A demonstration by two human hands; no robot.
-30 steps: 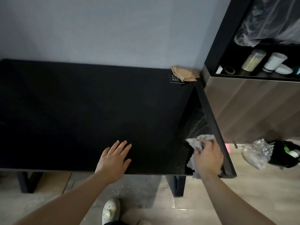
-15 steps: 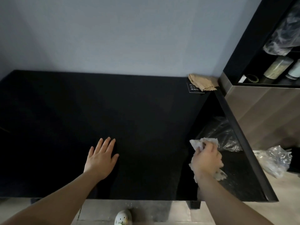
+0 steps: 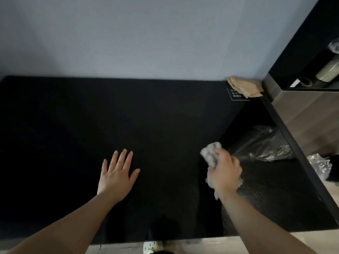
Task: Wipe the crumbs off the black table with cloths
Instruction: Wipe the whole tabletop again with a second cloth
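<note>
Right hand [image 3: 224,173]: grips cloth [image 3: 211,154], nearer the crumbs [image 3: 260,195] to its right.
Left hand [image 3: 117,173]: spread flat on tabletop [image 3: 73,125].

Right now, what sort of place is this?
Likely a room in a home or small office: a black table against a plain grey-blue wall, a dark shelf unit holding a jar at right, and a crumpled plastic bag past the table's edge.

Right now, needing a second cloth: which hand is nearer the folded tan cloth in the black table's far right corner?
Right. The right hand, gripping a crumpled white cloth, sits in front of the folded tan cloth; the left hand lies flat farther left.
</note>
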